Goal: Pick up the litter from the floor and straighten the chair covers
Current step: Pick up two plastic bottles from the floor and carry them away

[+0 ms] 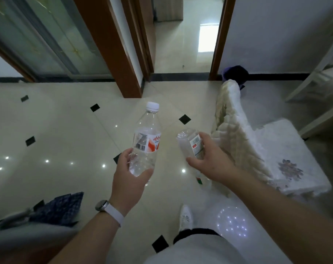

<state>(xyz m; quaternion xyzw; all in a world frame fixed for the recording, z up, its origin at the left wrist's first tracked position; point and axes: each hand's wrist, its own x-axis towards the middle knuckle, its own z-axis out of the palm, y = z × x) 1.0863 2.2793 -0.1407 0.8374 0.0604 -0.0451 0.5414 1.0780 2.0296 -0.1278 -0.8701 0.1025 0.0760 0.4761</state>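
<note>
My left hand [130,181] grips the lower part of a clear plastic bottle [147,138] with a white cap and a red and white label, held upright over the tiled floor. My right hand [212,159] holds a second clear bottle [188,143] with its base pointing up and away, its cap end hidden below my palm. Just right of that hand stands a chair [283,149] under a white, fluffy cover [232,134] with a flower print on the seat; the cover on the backrest looks rumpled.
A dark purple bin [235,73] sits against the wall behind the chair. Dark checked fabric [62,206] lies at the lower left. An open doorway [182,60] with brown frames lies ahead, a glass sliding door [47,39] to the left. White furniture legs [318,111] stand at the right.
</note>
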